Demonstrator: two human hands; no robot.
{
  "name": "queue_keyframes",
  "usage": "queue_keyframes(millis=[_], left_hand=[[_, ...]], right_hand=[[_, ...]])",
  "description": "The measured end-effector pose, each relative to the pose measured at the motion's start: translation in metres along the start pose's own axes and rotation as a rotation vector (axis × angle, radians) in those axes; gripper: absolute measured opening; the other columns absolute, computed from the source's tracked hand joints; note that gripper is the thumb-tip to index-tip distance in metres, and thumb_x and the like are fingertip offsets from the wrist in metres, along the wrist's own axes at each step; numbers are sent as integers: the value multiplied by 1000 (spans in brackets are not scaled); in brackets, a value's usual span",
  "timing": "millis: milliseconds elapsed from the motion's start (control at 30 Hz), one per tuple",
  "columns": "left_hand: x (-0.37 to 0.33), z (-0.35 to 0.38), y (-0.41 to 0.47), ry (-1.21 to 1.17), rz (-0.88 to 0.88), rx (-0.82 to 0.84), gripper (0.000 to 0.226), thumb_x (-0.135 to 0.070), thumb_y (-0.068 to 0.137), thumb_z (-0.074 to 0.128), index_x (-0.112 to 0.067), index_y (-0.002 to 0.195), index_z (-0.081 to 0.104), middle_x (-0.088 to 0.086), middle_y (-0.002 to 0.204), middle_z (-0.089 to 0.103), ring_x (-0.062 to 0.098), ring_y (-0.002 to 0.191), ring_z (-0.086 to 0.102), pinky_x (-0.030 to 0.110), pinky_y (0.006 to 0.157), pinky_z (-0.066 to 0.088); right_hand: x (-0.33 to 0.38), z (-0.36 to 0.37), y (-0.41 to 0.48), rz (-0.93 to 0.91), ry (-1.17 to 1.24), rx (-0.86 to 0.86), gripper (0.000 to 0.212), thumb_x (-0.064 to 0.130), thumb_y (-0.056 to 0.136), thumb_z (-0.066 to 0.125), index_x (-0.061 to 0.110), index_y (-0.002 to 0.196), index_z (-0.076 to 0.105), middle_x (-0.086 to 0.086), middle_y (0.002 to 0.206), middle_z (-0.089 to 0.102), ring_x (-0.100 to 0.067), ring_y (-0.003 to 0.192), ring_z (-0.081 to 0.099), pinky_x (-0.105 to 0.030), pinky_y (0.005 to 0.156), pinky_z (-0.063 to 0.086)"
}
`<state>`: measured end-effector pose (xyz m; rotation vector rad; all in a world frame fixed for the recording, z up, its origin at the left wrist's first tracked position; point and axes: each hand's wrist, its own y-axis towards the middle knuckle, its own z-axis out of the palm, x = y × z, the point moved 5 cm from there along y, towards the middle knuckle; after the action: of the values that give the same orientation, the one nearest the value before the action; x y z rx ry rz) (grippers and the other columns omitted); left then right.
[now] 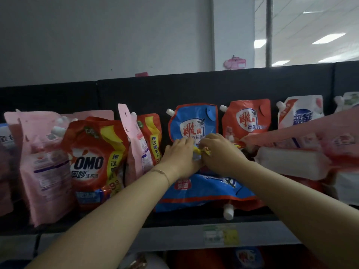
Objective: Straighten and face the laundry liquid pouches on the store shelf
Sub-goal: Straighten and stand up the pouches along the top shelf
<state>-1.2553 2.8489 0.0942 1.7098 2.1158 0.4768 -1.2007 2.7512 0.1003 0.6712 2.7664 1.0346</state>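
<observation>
Both forearms reach over the flat-lying blue plastic pouch (204,193) at the dark metal shelf's (184,218) front edge. Left hand (180,154) and right hand (219,152) pinch, fingers curled, the upright blue spouted pouch (194,121) near the back edge. Lifting evenly should keep its label forward.

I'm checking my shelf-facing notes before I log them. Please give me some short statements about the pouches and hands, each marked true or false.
1. The left hand and right hand both hold the upright blue pouch. True.
2. The red OMO pouch lies flat. False: it stands upright, left of the hands.
3. A flat blue pouch lies in front, its white spout at the shelf edge. True.
4. The left wrist is bare. False: it wears a thin bracelet.
</observation>
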Motion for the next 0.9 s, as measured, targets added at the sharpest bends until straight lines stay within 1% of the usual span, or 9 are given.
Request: queue_keyframes(millis=[167,300,367,467,567,633,733,833,900], left_hand=[[-23,11,22,7,21,32,38,-46,93,45,-23,123,44,1,132,47,26,122,43,51,103,28],[-41,23,37,84,30,8,29,-45,94,37,-30,117,45,-3,128,52,25,120,47,65,103,20],[-48,28,43,86,33,0,28,-44,94,36,-31,117,46,-4,125,53,24,118,48,67,100,16],[-60,34,50,4,24,36,27,-43,96,35,-33,119,45,-3,126,54,28,118,49,65,100,18],[-66,34,55,74,89,44,28,-44,99,32,-36,124,42,0,123,57,28,114,54,60,104,26],[-67,35,58,149,173,36,25,-38,101,30,-32,122,43,5,117,59,31,105,58,52,95,38],[-63,36,61,169,288,-28,18,-31,102,31,-23,112,45,10,101,62,31,90,62,42,76,48],[-51,32,62,57,250,-95,21,-30,103,33,-18,103,50,9,90,63,26,78,58,39,68,47],[-39,28,63,-48,200,-144,26,-31,103,31,-17,93,51,8,84,62,26,75,58,41,68,48]], right_hand=[[-24,-16,-15,-60,-69,-50,27,19,86,54,12,110,63,-5,112,56,-24,106,48,-39,87,45],[-44,-23,-21,-64,-103,-55,24,21,84,52,14,104,64,-3,106,56,-22,98,49,-40,84,46],[-49,-26,-26,-80,-112,-62,22,21,82,52,15,100,64,-1,103,56,-20,95,49,-39,82,47],[-56,-31,-32,-86,-116,-86,18,15,83,54,12,97,64,-3,99,58,-20,93,50,-36,80,47],[-60,-33,-35,-90,-135,-98,20,16,83,52,12,98,65,-4,98,61,-23,95,53,-39,78,49],[-61,-33,-36,-107,-139,-104,27,21,83,43,12,93,66,-3,95,61,-23,94,55,-39,74,50],[-58,-39,-37,-167,-114,-157,32,25,82,36,12,80,65,0,80,59,-17,74,52,-32,61,47],[-55,-46,-43,-199,-107,-233,24,23,81,41,12,71,60,2,69,56,-10,64,42,-26,52,37],[-56,-49,-45,-190,-114,-253,20,22,79,44,13,70,59,4,67,57,-9,62,42,-24,49,38]])
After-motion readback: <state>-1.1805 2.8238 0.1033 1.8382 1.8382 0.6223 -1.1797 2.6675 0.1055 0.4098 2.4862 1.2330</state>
